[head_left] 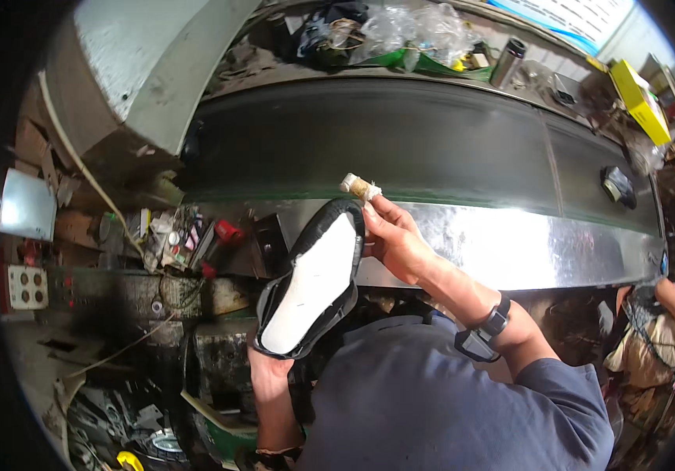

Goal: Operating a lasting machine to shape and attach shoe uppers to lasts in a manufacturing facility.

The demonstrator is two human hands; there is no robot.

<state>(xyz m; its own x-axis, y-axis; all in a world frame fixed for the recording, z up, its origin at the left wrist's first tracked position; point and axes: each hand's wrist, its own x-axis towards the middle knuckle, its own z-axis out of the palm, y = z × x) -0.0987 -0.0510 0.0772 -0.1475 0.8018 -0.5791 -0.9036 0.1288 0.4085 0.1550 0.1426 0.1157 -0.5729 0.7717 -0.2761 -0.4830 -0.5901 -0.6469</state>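
Note:
A black shoe upper [327,237] with a white insole board [311,286] facing up is tilted in front of me, toe pointing away. My left hand [269,367] grips it under the heel; its fingers are mostly hidden behind the shoe. At the toe, my right hand [398,239] is closed, thumb and fingers pinched together beside the shoe's edge. A short tan stub with white, fuzzy-looking ends [361,187] sticks out at those fingertips, just above the toe. What exactly it is I cannot make out.
A dark conveyor belt [369,137] runs across, with a shiny metal ledge [502,235] on its near side. One dark shoe piece [618,187] lies at its right. A grey machine housing [141,71] stands left; beyond are plastic bags [416,31], a flask [508,63] and a yellow box [639,102]. Another person [659,337] is at right.

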